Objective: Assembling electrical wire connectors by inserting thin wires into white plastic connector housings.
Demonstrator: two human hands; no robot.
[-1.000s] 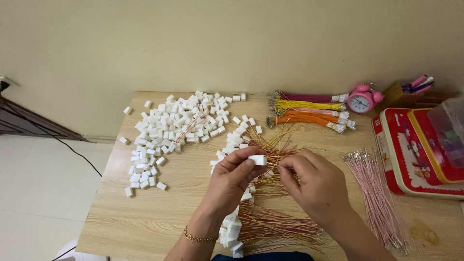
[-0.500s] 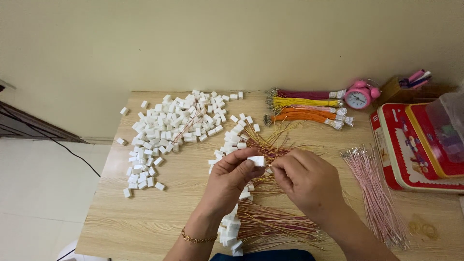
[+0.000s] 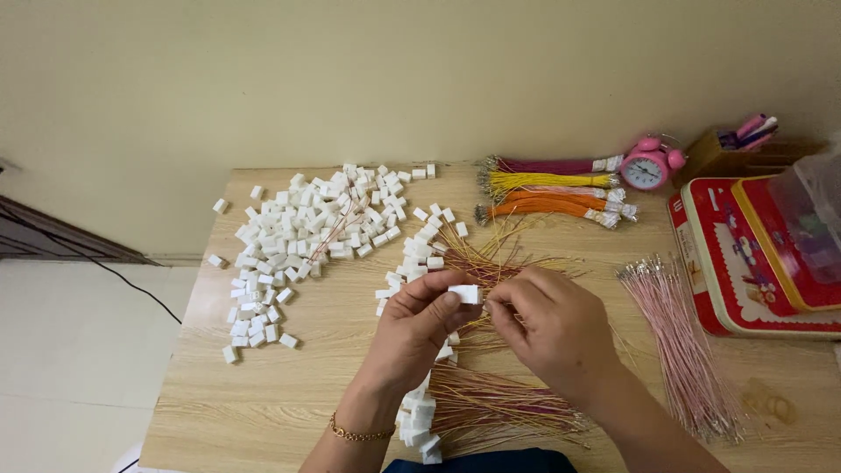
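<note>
Left hand (image 3: 419, 326) pinching one white plug (image 3: 464, 293) mid-counter (image 3: 333, 385), right hand (image 3: 547, 326) pinching its wires (image 3: 491, 263); plug pile (image 3: 307, 232) at 10 o'clock, three wire bundles (image 3: 547, 188) plus one pink clock (image 3: 648, 166) at 1

Matt white plastic connector (image 3: 465, 293), smooth light-wood table (image 3: 298, 385).

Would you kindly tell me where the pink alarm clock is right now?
In the head view, the pink alarm clock stands at the table's far right edge, between the bundled wires and the wooden pen holder.
</note>
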